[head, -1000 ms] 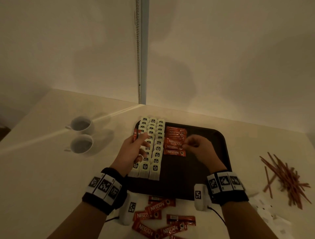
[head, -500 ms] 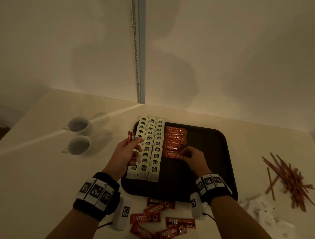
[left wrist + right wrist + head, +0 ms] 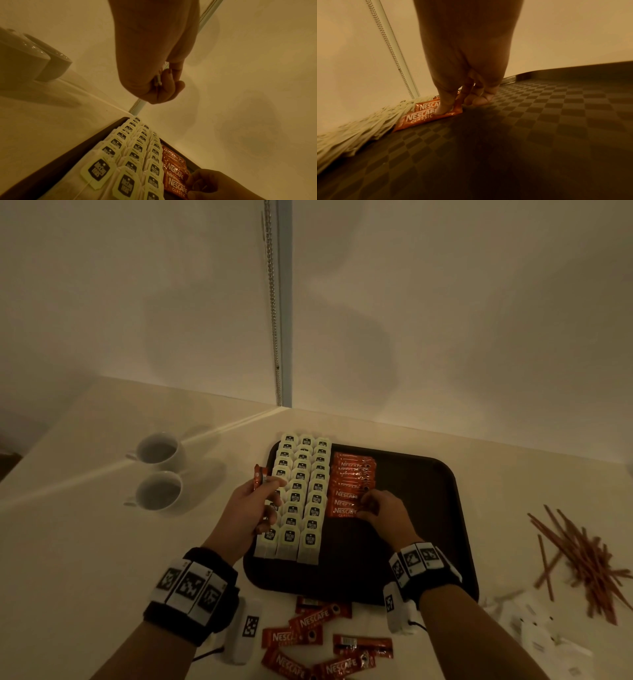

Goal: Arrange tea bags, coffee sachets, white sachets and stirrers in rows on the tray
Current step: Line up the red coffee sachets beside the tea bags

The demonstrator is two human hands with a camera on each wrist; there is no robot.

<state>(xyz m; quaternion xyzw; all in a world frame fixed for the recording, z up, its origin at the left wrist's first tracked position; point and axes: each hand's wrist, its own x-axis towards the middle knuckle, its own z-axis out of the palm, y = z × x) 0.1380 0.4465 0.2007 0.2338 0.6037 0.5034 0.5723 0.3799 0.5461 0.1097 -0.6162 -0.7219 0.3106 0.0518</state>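
A dark tray (image 3: 411, 542) holds three rows of white tea bags (image 3: 301, 494) along its left side and a row of red coffee sachets (image 3: 349, 484) beside them. My left hand (image 3: 253, 508) hovers over the tea bags and grips a few red coffee sachets (image 3: 258, 475) upright. My right hand (image 3: 380, 508) pinches the right end of the nearest coffee sachet (image 3: 426, 116) in the row, thumb on top, with the sachet lying on the tray (image 3: 539, 121). The left wrist view shows the tea bags (image 3: 130, 162) and that right hand (image 3: 214, 185).
Loose coffee sachets (image 3: 308, 631) lie on the table in front of the tray. Brown stirrers (image 3: 582, 556) are piled at the right, with white sachets (image 3: 534, 628) near them. Two white cups (image 3: 161, 470) stand to the left. Walls meet behind the tray.
My right hand has come nearer along the coffee row, and one more sachet now lies at its near end. My left hand shifted slightly left, still holding its sachets.
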